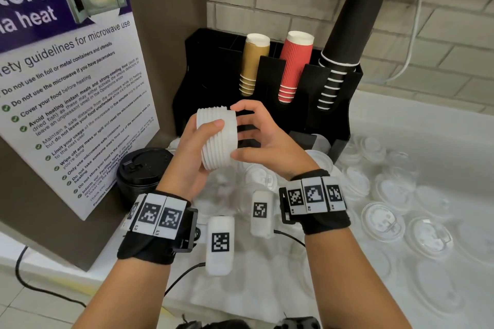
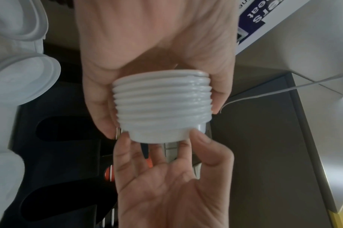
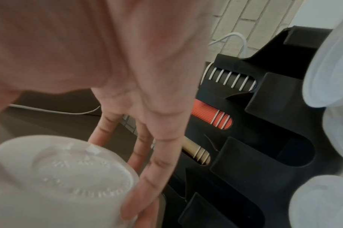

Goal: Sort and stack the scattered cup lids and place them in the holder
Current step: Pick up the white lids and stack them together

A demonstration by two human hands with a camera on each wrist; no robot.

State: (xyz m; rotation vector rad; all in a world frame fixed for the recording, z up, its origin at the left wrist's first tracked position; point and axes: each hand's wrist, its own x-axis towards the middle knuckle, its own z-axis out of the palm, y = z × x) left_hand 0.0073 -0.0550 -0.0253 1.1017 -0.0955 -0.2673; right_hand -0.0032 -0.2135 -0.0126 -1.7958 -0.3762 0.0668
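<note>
Both hands hold a stack of white lids (image 1: 217, 139) in the air just before the black holder (image 1: 344, 115): the left hand (image 1: 192, 160) grips its rims, while the right hand (image 1: 260, 141), fingers spread, pinches its end. Loose clear lids (image 1: 387, 222) crowd the desk (image 1: 441, 125) to the right.

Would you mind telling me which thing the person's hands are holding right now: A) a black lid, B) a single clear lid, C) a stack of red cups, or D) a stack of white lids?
D: the left hand grips a stack of white lids while the right hand steadies its end, in front of the black holder.
</note>
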